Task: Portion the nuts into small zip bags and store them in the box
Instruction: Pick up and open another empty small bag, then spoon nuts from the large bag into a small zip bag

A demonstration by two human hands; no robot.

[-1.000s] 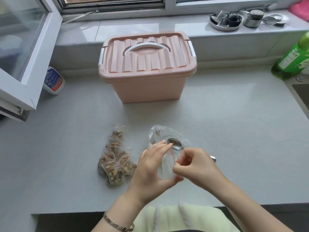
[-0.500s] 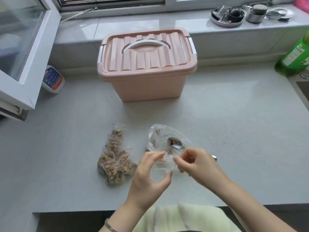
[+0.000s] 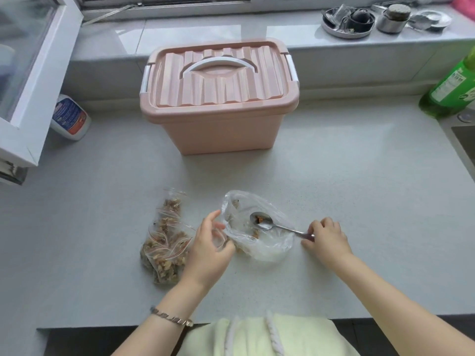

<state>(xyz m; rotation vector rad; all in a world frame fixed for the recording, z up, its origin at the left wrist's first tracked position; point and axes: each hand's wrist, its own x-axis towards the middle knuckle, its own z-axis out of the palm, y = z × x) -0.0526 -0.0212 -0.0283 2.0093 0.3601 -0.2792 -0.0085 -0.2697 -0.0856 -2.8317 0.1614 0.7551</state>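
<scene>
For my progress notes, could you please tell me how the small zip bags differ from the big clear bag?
The small zip bags are packed with nuts; the big clear bag is nearly empty. The small zip bags have red seal lines; the big clear bag shows none. Both are transparent, on the counter.

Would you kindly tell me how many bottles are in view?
2: a white bottle at far left beside the open window, and a green bottle at the far right, partly out of frame.
</scene>
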